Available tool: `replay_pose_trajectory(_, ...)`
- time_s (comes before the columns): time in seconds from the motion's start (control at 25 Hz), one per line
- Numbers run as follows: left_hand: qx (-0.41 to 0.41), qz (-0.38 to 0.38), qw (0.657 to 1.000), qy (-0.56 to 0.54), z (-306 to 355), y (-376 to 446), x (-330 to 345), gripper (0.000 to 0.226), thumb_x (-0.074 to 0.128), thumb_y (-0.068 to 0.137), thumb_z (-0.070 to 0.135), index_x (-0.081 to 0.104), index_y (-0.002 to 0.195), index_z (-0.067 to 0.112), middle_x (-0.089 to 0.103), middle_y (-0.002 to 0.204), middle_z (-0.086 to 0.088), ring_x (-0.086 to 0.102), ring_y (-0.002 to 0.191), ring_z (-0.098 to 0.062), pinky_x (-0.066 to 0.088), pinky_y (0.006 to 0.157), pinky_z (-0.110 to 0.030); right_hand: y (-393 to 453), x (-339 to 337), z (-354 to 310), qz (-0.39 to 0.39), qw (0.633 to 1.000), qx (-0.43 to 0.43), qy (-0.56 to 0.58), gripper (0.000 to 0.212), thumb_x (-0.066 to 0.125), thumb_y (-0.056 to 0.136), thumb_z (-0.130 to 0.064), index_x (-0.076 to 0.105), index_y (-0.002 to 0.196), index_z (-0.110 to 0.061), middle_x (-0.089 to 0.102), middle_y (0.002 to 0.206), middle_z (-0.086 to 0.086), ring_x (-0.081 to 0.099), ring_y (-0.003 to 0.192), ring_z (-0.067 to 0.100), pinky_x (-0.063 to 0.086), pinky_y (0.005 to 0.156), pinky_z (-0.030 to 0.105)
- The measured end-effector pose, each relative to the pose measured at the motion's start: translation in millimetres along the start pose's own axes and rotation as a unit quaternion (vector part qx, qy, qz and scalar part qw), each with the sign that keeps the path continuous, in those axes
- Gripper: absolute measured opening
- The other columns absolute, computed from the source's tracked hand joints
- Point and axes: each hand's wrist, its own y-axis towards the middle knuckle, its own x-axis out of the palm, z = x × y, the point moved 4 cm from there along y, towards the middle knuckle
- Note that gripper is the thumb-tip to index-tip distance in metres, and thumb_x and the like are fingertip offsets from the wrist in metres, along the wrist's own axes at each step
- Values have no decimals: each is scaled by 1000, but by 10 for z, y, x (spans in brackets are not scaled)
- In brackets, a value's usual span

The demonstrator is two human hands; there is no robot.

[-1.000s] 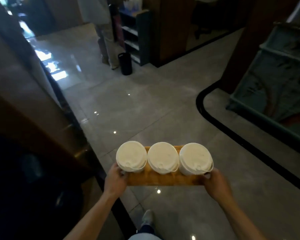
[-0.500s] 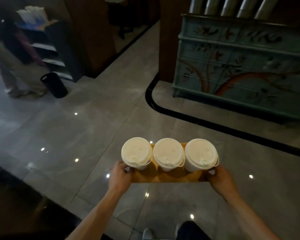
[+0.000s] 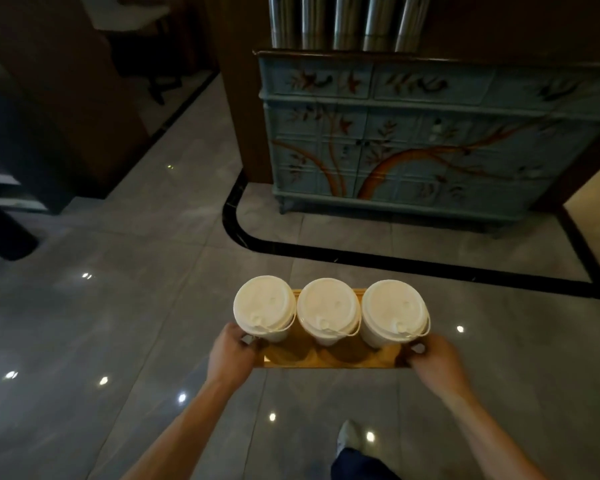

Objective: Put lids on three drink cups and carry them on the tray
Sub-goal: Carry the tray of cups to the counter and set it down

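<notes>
Because the narrow honey-coloured wooden tray (image 3: pixel 329 358) is carried in the air over the glossy grey tiled floor (image 3: pixel 125 323), with nothing under it, we judge the main risk to be a tilt: the three white paper cups stand in one tight row along it, rim touching rim, and each is tall next to the tray's shallow edge. Our left hand (image 3: pixel 230 355) grips the tray's left end with fingers curled under and thumb on top, just beside the left lidded cup (image 3: pixel 264 306); our right hand (image 3: pixel 434 358) grips the right end the same way, just beside the right lidded cup (image 3: pixel 394 311); the middle lidded cup (image 3: pixel 328 308) sits between them. If one hand dips, or a stride jolts the tray, we think a cup could slide or topple and knock its neighbours. All three white plastic lids look seated, yet we cannot tell whether they are pressed fully home, so a spill stays possible. Ahead of the tray, the curved black border strip (image 3: pixel 395 265) and the pale blue painted wooden cabinet (image 3: pixel 413 140) mark a corner we could clip, and the polished tiles may be slippery under the grey shoe (image 3: pixel 349 436) seen below the tray. The cups hide the tray's far edge and their own bases; our fingers beneath the tray are out of sight, and whatever the cups contain is covered.
</notes>
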Motion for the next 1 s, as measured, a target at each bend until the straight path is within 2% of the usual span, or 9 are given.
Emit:
replay_pose_trajectory(0.08,-20,-5,1000,-3,200,263,245,27,67,86,15,65,109,31,66,96,17,63,84,-5,49,68,-15,287,-260,40,11,1000,-1,-3,21,66,79,-17,60,62,-27,71,75,4,69,81,30,52,67,36)
replay_pose_trajectory(0.16,-43,-4,999,3,397,508,467,27,65,87,14,64,113,21,68,108,1,61,80,-5,50,70,-22,537,-508,72,16,1000,-4,-12,23,66,78,-16,60,60,-27,71,73,4,69,82,31,51,66,35)
replay_pose_trajectory(0.28,-32,-11,999,24,789,900,778,27,65,86,12,66,113,18,67,112,-4,57,71,1,44,60,-16,924,-873,133,17,999,-1,-27,27,69,76,-17,57,55,-29,65,65,0,70,82,32,44,61,30)
replay_pose_trajectory(0.4,-17,-31,998,45,1140,1285,1037,30,63,85,10,66,114,15,69,114,-6,62,81,-10,48,68,-24,1259,-1179,187,36,999,11,-17,33,74,76,-20,53,53,-31,60,59,-9,69,81,32,42,58,30)
replay_pose_trajectory(0.56,6,-65,995,76,1565,1796,1370,31,63,85,8,66,115,16,67,118,-7,65,97,-22,50,76,-30,1708,-1477,266,49,998,23,-15,6,72,80,-26,69,85,-23,74,91,7,69,92,32,53,75,36)
replay_pose_trajectory(0.72,41,-94,991,89,1997,2375,1693,28,64,86,9,67,113,16,64,114,-3,64,92,-19,50,72,-28,2233,-1779,288,78,997,24,-16,18,68,83,-21,72,100,-19,76,99,10,69,94,32,48,70,32)
replay_pose_trajectory(0.8,65,-102,988,97,2224,2672,1829,18,65,85,9,68,98,20,66,103,-1,64,83,-14,50,66,-23,2512,-1939,259,88,996,30,-18,21,67,84,-20,73,104,-18,76,100,9,70,94,31,46,69,31)
replay_pose_trajectory(0.88,87,-115,984,105,2476,3004,1981,21,64,83,6,60,75,26,68,83,-1,63,71,-12,49,59,-20,2809,-2099,204,94,995,38,-17,15,64,86,-21,72,99,-21,76,96,9,70,91,30,51,70,34)
replay_pose_trajectory(1.0,103,-131,981,102,2875,3549,2191,19,63,81,4,63,80,23,61,78,6,60,71,-13,49,60,-26,3278,-2340,89,101,994,44,-17,10,64,84,-18,66,82,-27,75,86,9,69,83,28,51,68,36)
